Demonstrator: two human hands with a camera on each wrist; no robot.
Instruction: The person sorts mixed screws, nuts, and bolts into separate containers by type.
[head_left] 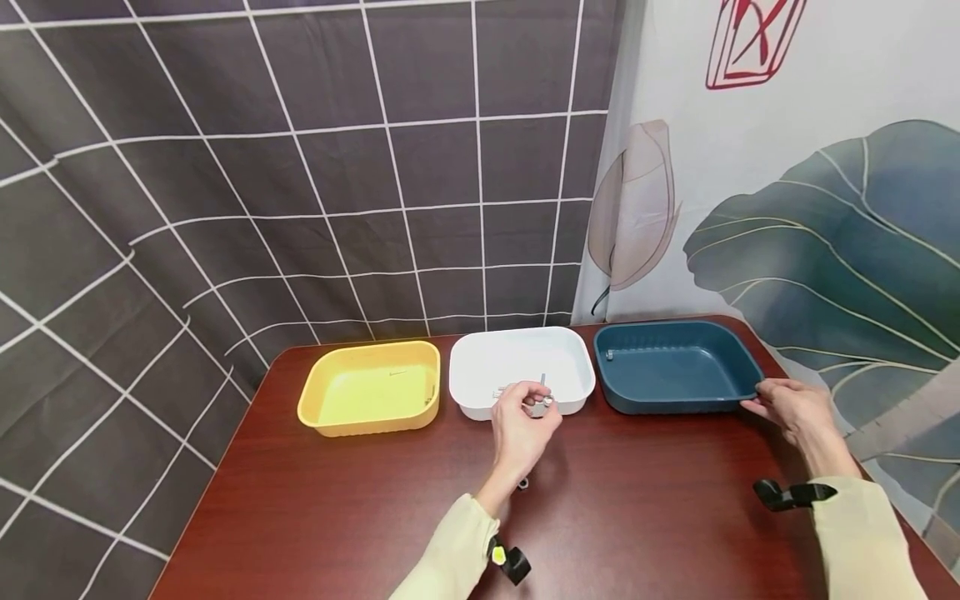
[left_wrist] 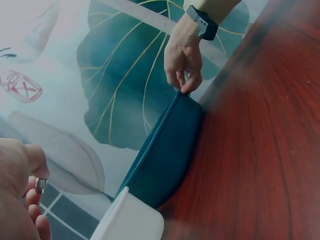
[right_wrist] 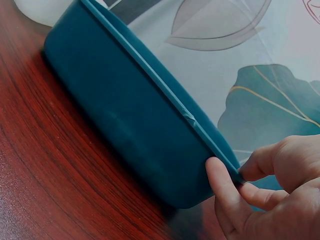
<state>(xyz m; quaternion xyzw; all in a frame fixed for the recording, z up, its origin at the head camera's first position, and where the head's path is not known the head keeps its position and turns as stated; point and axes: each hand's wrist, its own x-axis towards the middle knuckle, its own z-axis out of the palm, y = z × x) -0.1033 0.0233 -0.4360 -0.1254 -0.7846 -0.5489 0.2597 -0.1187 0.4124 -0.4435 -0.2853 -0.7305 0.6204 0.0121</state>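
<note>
My left hand (head_left: 522,429) is over the front rim of the white tray (head_left: 468,358), pinching a small shiny metal nut (left_wrist: 41,185) between thumb and fingers. Several thin metal screws (head_left: 501,390) lie inside that tray, partly behind the hand. With thumb and fingers, my right hand (head_left: 798,412) grips the rim of the dark blue tray (right_wrist: 125,120) at its near right corner. Another small metal nut (head_left: 609,355) sits at the left inside the blue tray. Close by my left wrist, one more nut (head_left: 522,483) lies on the table, partly hidden.
To the left stands a yellow tray (head_left: 367,427) holding a thin screw (head_left: 397,372) and a small metal piece by its right wall. All three trays line the back of the reddish-brown table (head_left: 315,517). Curtains (head_left: 427,167) hang directly behind them.
</note>
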